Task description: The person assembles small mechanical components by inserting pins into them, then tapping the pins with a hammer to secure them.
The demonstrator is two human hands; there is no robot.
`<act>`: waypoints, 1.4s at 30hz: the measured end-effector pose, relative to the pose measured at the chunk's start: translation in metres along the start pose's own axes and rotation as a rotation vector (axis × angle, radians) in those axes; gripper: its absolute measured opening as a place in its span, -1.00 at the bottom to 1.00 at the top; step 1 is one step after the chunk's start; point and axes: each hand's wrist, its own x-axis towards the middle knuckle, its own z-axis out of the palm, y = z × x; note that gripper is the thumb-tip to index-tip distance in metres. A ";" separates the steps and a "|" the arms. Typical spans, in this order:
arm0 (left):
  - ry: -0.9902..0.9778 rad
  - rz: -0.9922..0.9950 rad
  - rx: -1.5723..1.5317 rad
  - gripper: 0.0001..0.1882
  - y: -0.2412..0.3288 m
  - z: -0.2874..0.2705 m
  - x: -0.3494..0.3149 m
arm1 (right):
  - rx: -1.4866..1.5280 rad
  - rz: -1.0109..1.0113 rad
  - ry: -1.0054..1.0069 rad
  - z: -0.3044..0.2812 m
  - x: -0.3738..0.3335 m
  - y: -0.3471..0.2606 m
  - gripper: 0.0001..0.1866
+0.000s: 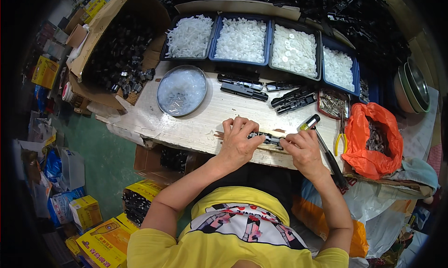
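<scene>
Near the front edge of the worktable point(140, 107), my left hand point(237, 144) and my right hand point(304, 152) hold a long, narrow black-and-grey mechanical part point(267, 138) between them. The fingers of my left hand are closed on its left end, while my right fingertips pinch the right end. Fingers cover both ends of the part, so its exact kind is unclear. Just right of my right hand lies a hammer point(331, 158) with a black handle. Farther back rest similar black assemblies, one long point(243, 91) and others in a cluster point(294, 100).
Bins of white plastic pieces point(242, 40) line the back. A round tray point(182, 90) of clear pieces stands left, by a cardboard box point(119, 58) of black parts. To the right are a tray of metal pins point(332, 103), yellow-handled pliers point(341, 144) and an orange bag point(373, 142).
</scene>
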 end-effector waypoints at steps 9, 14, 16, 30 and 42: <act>0.040 -0.001 -0.030 -0.86 -0.002 0.001 -0.001 | -0.080 -0.095 -0.076 -0.005 0.006 -0.014 -0.86; 0.052 -0.025 -0.081 -0.85 -0.002 0.004 -0.001 | 0.038 -0.001 -0.111 -0.007 0.008 0.003 -0.86; 0.049 -0.022 -0.073 -0.85 -0.002 0.002 -0.001 | 0.408 0.139 -0.201 -0.013 0.014 0.015 -0.85; 0.054 -0.027 -0.086 -0.79 -0.001 0.001 -0.005 | 0.109 0.221 0.180 -0.020 0.095 0.094 -0.93; 0.080 -0.045 -0.097 -0.82 -0.002 0.002 -0.003 | -0.439 0.067 0.342 -0.020 0.248 0.111 -0.77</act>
